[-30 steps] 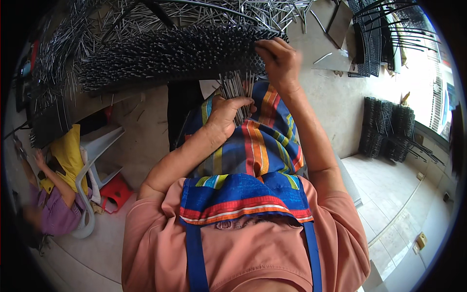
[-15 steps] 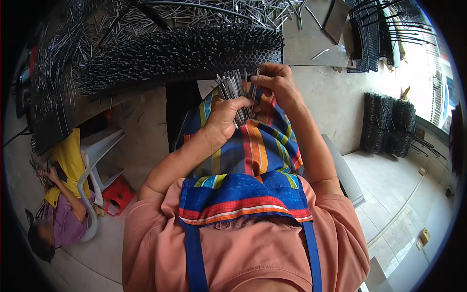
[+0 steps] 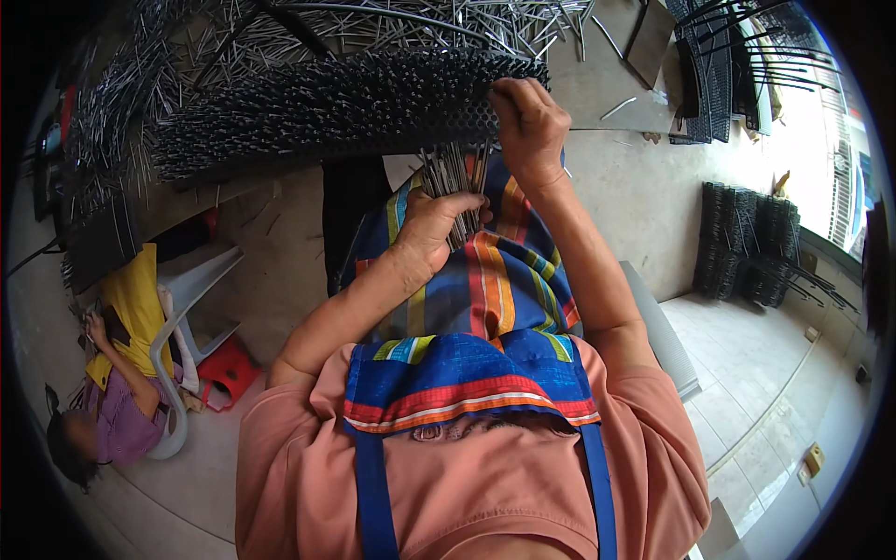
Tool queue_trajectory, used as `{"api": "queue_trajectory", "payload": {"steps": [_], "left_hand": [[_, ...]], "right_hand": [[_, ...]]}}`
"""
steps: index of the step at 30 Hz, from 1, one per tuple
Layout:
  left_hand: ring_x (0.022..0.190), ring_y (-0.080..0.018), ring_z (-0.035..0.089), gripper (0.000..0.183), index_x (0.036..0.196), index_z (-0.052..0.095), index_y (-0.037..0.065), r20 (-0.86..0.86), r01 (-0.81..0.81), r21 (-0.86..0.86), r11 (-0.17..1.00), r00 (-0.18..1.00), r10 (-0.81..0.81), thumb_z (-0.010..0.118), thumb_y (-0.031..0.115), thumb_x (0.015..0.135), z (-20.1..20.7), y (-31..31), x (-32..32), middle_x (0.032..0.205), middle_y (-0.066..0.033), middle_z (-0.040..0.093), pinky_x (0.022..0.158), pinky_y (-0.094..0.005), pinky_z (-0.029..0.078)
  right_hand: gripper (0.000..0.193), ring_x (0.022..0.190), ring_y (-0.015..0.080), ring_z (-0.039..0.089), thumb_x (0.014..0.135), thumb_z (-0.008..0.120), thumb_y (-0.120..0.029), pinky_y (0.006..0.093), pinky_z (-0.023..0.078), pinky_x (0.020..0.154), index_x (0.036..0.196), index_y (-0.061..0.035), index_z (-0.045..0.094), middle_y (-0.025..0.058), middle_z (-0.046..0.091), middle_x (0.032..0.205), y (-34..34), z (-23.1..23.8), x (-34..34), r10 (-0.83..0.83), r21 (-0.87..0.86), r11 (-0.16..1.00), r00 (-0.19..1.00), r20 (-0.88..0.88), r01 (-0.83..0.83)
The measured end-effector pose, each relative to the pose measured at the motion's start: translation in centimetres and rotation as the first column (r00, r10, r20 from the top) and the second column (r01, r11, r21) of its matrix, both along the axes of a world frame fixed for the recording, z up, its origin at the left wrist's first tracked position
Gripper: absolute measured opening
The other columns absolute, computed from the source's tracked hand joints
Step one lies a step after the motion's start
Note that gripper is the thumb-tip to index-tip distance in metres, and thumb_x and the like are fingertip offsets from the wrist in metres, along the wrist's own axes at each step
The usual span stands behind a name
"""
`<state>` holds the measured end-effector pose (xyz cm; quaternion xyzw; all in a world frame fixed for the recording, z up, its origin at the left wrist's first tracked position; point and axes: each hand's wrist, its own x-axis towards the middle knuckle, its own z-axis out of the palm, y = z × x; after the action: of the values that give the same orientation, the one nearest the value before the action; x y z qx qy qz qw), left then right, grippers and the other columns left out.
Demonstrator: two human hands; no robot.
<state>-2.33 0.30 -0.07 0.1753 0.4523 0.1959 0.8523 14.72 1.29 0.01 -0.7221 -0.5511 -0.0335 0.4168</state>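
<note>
A bundle of thin grey metal rods [image 3: 448, 175] stands tilted in my left hand [image 3: 431, 228], over my striped apron [image 3: 495, 271]. My left fingers wrap round its lower part, the thumb across the front. Farther forward, my right hand [image 3: 534, 129] is pinched at the right end of a long black perforated plate [image 3: 464, 118]. Whatever its fingertips hold is hidden behind the hand. Dark rods [image 3: 327, 101] stand densely in the plate's holes. A strip of bare holes shows along the near right edge.
Loose rods [image 3: 383, 33] lie heaped behind the plate. Black perforated panels [image 3: 711, 79] stand at the far right. Stacked black racks [image 3: 733, 243] sit on the floor at right. At left, a person in purple [image 3: 131, 420] sits on a pale chair [image 3: 177, 373] beside a red stool [image 3: 229, 373].
My right hand has moved forward from the bundle to the plate's right end. My left hand stays round the rods, almost unmoved. The person at left has shifted slightly.
</note>
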Motion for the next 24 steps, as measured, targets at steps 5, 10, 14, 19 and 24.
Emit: {"api": "queue_trajectory", "payload": {"steps": [5, 10, 14, 19, 24], "left_hand": [[0.064, -0.0238, 0.068, 0.023, 0.096, 0.064, -0.001, 0.044, -0.008, -0.039, 0.999, 0.999, 0.01, 0.068, -0.007, 0.074, -0.2, 0.7, -0.2, 0.081, -0.0118, 0.068, 0.058, -0.0329, 0.057], [0.065, -0.0247, 0.068, 0.023, 0.096, 0.063, 0.0, 0.062, 0.017, -0.117, 0.993, 0.998, -0.01, 0.068, -0.007, 0.075, -0.8, 0.9, 0.0, 0.081, -0.012, 0.068, 0.058, -0.0333, 0.057], [0.066, -0.0249, 0.068, 0.023, 0.097, 0.063, 0.0, 0.097, 0.031, -0.164, 0.986, 0.995, -0.015, 0.066, -0.007, 0.076, -0.8, 1.0, 0.2, 0.081, -0.0119, 0.068, 0.059, -0.034, 0.058], [0.067, -0.0241, 0.069, 0.027, 0.102, 0.063, 0.0, 0.14, 0.039, -0.152, 0.988, 0.99, -0.018, 0.064, -0.008, 0.077, 0.2, 0.7, 0.6, 0.082, -0.0109, 0.068, 0.06, -0.0335, 0.058], [0.065, -0.0228, 0.068, 0.027, 0.101, 0.063, 0.0, 0.024, 0.025, -0.033, 0.999, 0.999, -0.024, 0.065, -0.01, 0.076, -0.2, 0.3, 0.8, 0.083, -0.0101, 0.068, 0.058, -0.0333, 0.058]], "right_hand": [[0.015, 0.062, 0.0248, 0.063, 0.078, 0.072, -0.008, 0.0326, 0.049, 0.056, 0.093, -0.0082, 0.071, 0.0083, 0.064, 0.076, 0.9, 0.7, 0.9, 0.034, -0.003, 0.999, 0.998, -0.046, -0.034], [0.016, 0.062, 0.0278, 0.062, 0.078, 0.074, -0.017, 0.0355, 0.048, 0.054, 0.093, -0.0114, 0.073, 0.0056, 0.059, 0.073, 1.1, 1.6, 0.9, 0.092, -0.19, 0.981, 0.969, 0.229, -0.048], [0.015, 0.057, 0.0227, 0.06, 0.081, 0.073, -0.018, 0.0348, 0.046, 0.051, 0.092, -0.0087, 0.072, 0.0039, 0.06, 0.068, -0.5, 0.8, 1.1, 0.082, -0.131, 0.99, 0.975, 0.207, -0.055], [0.008, 0.054, 0.0085, 0.053, 0.084, 0.071, -0.01, 0.0269, 0.04, 0.047, 0.087, -0.0032, 0.07, -0.0008, 0.061, 0.065, -4.3, 0.9, 0.5, -0.069, -0.317, 0.903, 0.632, -0.772, -0.289], [0.004, 0.053, 0.0047, 0.048, 0.082, 0.071, -0.005, 0.0209, 0.035, 0.047, 0.081, -0.002, 0.069, -0.0025, 0.059, 0.065, -5.2, 1.4, 1.1, -0.202, -0.272, 0.904, 0.232, -0.951, -0.329]]}}
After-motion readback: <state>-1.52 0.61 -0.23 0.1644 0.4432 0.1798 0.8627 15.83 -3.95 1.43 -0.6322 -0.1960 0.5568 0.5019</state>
